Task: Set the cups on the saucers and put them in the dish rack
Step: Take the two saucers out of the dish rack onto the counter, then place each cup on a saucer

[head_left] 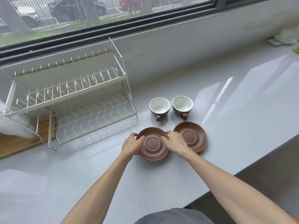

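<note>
Two brown saucers lie side by side on the grey counter: the left saucer and the right saucer. My left hand grips the left saucer's left rim. My right hand holds that same saucer's right rim, partly covering the right saucer. Behind the saucers stand two upright cups, brown outside and white inside, the left cup and the right cup, handles toward me. The white two-tier wire dish rack stands to the left with nothing on its tiers.
A wooden board lies under the rack's left end, beside a stack of white plates. White dishes sit at the far right by the wall. The counter's front edge runs diagonally on the right.
</note>
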{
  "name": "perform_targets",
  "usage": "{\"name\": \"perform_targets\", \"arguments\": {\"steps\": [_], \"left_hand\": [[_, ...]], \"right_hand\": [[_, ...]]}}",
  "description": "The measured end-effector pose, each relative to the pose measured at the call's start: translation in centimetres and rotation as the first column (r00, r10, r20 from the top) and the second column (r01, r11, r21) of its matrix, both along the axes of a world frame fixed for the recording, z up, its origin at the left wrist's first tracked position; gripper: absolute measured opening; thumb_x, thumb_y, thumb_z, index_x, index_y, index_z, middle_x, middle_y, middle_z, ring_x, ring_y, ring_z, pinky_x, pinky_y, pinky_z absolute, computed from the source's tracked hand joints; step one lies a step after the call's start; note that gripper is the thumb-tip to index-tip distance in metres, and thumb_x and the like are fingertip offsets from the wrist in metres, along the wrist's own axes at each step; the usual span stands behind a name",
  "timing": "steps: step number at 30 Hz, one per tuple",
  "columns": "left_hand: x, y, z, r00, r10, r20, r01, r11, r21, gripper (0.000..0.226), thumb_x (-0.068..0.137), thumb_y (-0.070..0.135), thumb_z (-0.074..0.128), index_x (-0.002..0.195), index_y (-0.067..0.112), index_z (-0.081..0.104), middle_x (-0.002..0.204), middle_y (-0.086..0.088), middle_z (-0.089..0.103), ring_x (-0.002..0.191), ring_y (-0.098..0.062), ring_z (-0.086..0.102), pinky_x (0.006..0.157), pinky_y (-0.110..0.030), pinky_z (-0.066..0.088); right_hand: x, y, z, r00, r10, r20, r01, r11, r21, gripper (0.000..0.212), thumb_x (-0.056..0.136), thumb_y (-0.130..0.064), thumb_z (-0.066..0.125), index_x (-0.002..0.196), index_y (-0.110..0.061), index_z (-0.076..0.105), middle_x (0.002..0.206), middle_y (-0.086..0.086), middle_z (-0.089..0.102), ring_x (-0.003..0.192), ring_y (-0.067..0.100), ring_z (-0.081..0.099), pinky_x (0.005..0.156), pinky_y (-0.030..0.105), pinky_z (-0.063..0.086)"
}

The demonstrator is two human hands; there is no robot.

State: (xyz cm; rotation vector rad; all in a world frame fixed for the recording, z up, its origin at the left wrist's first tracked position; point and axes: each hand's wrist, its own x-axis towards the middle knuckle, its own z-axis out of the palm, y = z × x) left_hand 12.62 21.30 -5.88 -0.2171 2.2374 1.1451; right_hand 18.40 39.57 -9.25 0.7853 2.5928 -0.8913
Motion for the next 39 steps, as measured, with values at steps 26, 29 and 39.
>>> {"name": "perform_targets", "arguments": {"steps": [26, 29, 39], "left_hand": [[-1.6, 0.2, -1.4, 0.991, -0.132, -0.025, 0.127, 0.982, -0.142, 0.077, 0.071, 0.054, 0.048, 0.141, 0.021, 0.047, 0.123, -0.011, 0.065, 0.106, -0.035, 0.068, 0.096, -0.045, 0.056], [-1.7, 0.2, -0.8, 0.96, -0.276, -0.055, 0.243, 0.909, -0.339, 0.065, 0.084, 0.05, 0.047, 0.142, 0.02, 0.045, 0.127, -0.011, 0.065, 0.118, -0.035, 0.062, 0.095, -0.037, 0.05], [-3.9, 5.2, 3.2, 0.725, -0.672, -0.15, 0.406, 0.594, -0.695, 0.047, 0.097, 0.045, 0.04, 0.128, 0.016, 0.06, 0.131, -0.012, 0.065, 0.123, -0.032, 0.059, 0.092, -0.036, 0.046]], "right_hand": [[-1.2, -0.5, 0.5, 0.999, 0.021, 0.037, -0.023, 0.997, 0.074, 0.046, 0.095, -0.04, 0.047, 0.129, -0.011, 0.059, 0.117, 0.014, 0.07, 0.112, 0.035, 0.066, 0.089, 0.042, 0.053], [-1.2, -0.5, 1.0, 0.999, 0.015, 0.048, -0.02, 0.995, 0.097, 0.044, 0.096, -0.04, 0.048, 0.13, -0.013, 0.06, 0.13, 0.014, 0.064, 0.12, 0.037, 0.06, 0.093, 0.041, 0.049], [-1.7, 3.5, 4.2, 0.999, -0.014, 0.04, 0.008, 0.989, 0.147, 0.04, 0.094, -0.031, 0.048, 0.124, -0.012, 0.066, 0.13, 0.016, 0.064, 0.121, 0.038, 0.059, 0.095, 0.038, 0.047]]}}
